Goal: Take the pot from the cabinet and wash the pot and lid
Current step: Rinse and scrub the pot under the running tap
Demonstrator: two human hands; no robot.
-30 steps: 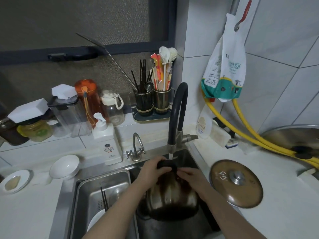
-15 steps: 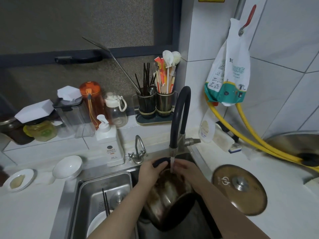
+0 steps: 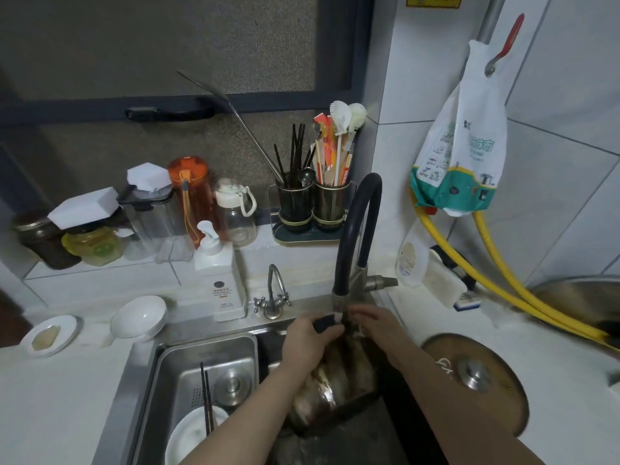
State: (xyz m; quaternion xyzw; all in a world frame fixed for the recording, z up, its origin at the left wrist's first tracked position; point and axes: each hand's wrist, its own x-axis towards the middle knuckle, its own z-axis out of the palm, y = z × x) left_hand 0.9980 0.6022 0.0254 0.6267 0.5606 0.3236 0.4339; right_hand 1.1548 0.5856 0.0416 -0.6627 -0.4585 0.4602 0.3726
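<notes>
Head view: a round, stained steel pot (image 3: pixel 339 384) tilts in the sink (image 3: pixel 214 350) under the black curved faucet (image 3: pixel 355 236). Left hand (image 3: pixel 303 344) closes on its black handle; right hand (image 3: pixel 377 325) curls over the rim. At 3 o'clock, the brownish domed lid (image 3: pixel 483 380) lies on the white counter.
</notes>
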